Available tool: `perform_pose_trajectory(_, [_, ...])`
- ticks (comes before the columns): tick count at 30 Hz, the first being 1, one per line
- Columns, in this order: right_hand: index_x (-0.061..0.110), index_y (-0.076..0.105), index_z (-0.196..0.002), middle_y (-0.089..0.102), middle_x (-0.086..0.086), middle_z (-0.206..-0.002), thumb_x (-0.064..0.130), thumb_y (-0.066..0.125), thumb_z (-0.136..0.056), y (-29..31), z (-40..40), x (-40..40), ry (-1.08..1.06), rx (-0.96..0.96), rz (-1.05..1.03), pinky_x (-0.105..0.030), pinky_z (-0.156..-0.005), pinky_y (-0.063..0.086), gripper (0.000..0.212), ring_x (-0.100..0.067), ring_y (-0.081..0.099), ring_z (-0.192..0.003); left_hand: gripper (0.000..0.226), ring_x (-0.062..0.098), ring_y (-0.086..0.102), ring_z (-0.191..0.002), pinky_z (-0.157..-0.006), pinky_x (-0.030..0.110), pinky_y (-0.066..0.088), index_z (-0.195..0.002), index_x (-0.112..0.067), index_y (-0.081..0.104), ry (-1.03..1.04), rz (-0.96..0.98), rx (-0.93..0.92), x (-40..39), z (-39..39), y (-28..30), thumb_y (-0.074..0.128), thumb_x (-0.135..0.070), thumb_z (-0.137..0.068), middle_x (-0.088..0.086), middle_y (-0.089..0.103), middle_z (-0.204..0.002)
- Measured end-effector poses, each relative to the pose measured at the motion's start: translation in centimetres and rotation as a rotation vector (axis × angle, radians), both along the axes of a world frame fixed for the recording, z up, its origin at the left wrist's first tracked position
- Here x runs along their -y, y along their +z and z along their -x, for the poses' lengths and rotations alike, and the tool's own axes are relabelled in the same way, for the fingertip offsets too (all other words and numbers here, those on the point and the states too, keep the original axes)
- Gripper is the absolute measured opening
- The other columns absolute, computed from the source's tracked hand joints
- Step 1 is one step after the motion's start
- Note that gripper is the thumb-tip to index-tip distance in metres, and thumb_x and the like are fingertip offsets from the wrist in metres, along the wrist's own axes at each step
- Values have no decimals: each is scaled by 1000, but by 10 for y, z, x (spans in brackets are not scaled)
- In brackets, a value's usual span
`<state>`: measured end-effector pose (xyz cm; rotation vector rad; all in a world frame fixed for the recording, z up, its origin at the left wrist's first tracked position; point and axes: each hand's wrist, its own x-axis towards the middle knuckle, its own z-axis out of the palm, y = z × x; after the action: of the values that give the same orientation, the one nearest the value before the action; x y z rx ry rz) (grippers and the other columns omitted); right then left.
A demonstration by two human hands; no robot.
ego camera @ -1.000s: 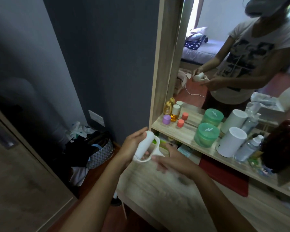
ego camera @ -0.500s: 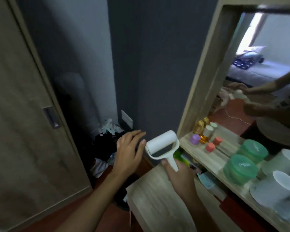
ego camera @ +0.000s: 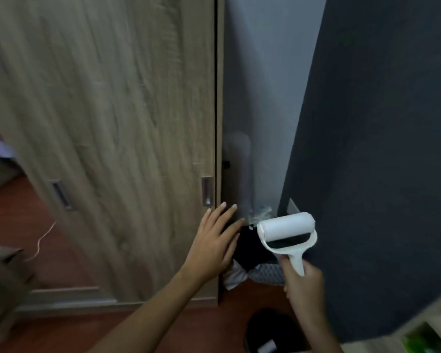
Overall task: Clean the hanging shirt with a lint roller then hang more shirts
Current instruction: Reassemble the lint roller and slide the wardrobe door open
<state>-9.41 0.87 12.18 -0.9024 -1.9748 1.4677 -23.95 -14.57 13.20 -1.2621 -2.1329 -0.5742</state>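
At the far left, a reddish-brown floor (ego camera: 23, 220) shows with a thin pale cord (ego camera: 42, 240) trailing across it. Next comes a tall wooden wardrobe (ego camera: 107, 123) with two sliding doors, each with a recessed metal handle; the nearer handle (ego camera: 206, 191) sits by the right door's edge. Just below and right of that handle, the left hand (ego camera: 215, 244) is stretched forward, open flat with fingers spread, holding nothing, its fingertips near the door's edge. Behind it, a dark pile of clothes (ego camera: 252, 253) lies on the floor in a narrow gap beside a pale grey wall (ego camera: 260, 98). To the right, the right hand (ego camera: 304, 284) is wrapped closed around the handle of a white lint roller (ego camera: 287, 231), held upright with the roll on top, lying crosswise. A dark blue-grey wall (ego camera: 382, 149) fills the right side. No hanging shirt is visible.
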Motion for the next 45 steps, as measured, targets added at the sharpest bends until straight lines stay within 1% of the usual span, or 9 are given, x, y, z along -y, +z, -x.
perform_pose_trajectory(5, [-1,60,-59,55,-14,-51,23,66,-88,-5,91,9,-57,-76,29,-30,-55,34,38,-17,46,-52,52,32,18,-146,-116,51,20,-145,-16,40,65,140,-57,4,99,-4,45,-24,-94,13,26,-156])
perform_pose_trajectory(8, [15,47,-44,44,1,-42,19,68,-86,-17,144,16,-126,-62,77,-30,-56,32,47,-17,43,-51,63,33,14,-146,-115,51,21,-149,-15,30,112,201,-67,3,153,-12,50,-21,-89,14,20,-158])
perform_pose_trajectory(11, [18,43,-43,45,-3,-43,17,68,-85,-28,187,24,-191,-54,70,-31,-55,33,49,-20,45,-50,77,32,15,-146,-114,50,25,-150,-10,23,163,230,-51,1,201,-29,58,-20,-83,15,16,-158])
perform_pose_trajectory(17, [9,52,-49,49,-2,-46,9,68,-86,-28,233,42,-261,-72,49,-28,-50,32,40,-8,45,-45,91,30,15,-145,-114,50,17,-150,-7,13,205,284,-109,-17,270,-49,68,-26,-80,15,18,-158])
perform_pose_trajectory(21, [-9,59,-64,52,-13,-54,8,65,-87,-28,257,40,-247,-51,81,-28,-50,32,29,-11,43,-49,87,28,-1,-148,-118,49,-2,-152,-11,10,266,288,-158,-27,307,-66,63,-28,-85,11,-2,-161])
perform_pose_trajectory(27, [8,40,-48,36,3,-35,7,62,-89,-47,274,29,-169,68,114,-15,-38,28,46,-6,38,-35,83,23,-10,-148,-117,47,-7,-152,-15,3,292,224,-265,-36,324,-81,45,-44,-87,7,-12,-160])
perform_pose_trajectory(34, [17,40,-44,44,7,-39,7,62,-87,-36,305,20,-172,18,42,-25,-47,30,49,-4,40,-44,93,22,-12,-148,-116,48,-3,-153,-17,2,329,156,-293,-44,329,-89,55,-44,-81,4,-14,-160])
perform_pose_trajectory(38, [9,48,-49,51,-5,-48,6,63,-85,-33,309,21,-211,-45,54,-29,-53,36,39,-17,48,-51,100,24,-15,-147,-116,51,-7,-152,-16,-4,352,148,-276,-45,328,-98,59,-43,-79,6,-19,-159])
perform_pose_trajectory(45, [22,48,-47,48,7,-43,8,66,-84,-23,324,38,-124,-152,5,-26,-49,37,44,-6,47,-43,112,26,-13,-147,-116,53,-5,-152,-14,-5,379,126,-269,-28,332,-102,68,-50,-75,7,-17,-159])
